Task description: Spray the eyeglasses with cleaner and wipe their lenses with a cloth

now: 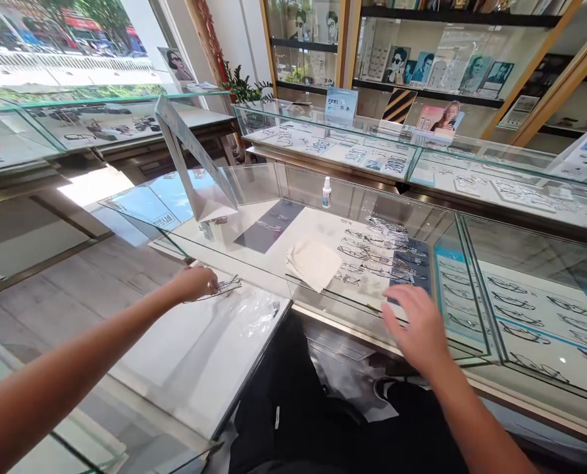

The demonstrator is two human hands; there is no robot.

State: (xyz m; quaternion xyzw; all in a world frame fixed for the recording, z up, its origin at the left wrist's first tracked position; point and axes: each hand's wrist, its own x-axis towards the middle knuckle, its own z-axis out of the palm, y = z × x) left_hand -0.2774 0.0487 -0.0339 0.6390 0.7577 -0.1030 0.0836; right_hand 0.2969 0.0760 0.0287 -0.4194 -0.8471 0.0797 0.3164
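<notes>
My left hand [195, 284] reaches out to the far end of a white pull-out surface [189, 368]. Its fingers are closed on a pair of thin-framed eyeglasses [230, 284], whose slender parts stick out to the right; the grip itself is partly hidden. A crumpled clear plastic bag [258, 316] lies nearer me on that surface. Over the front edge of the glass display counter [343, 303], my right hand [416, 326] is open, thumb apart from the fingers, holding nothing. A cream cleaning cloth [314, 263] lies on the glass to its left.
A small white spray bottle [327, 192] stands farther back on the counter. To its left is a tilted tabletop mirror [195, 158]. Several eyeglasses [372, 250] lie in the case under the glass. More glass showcases [471, 164] line the back and right.
</notes>
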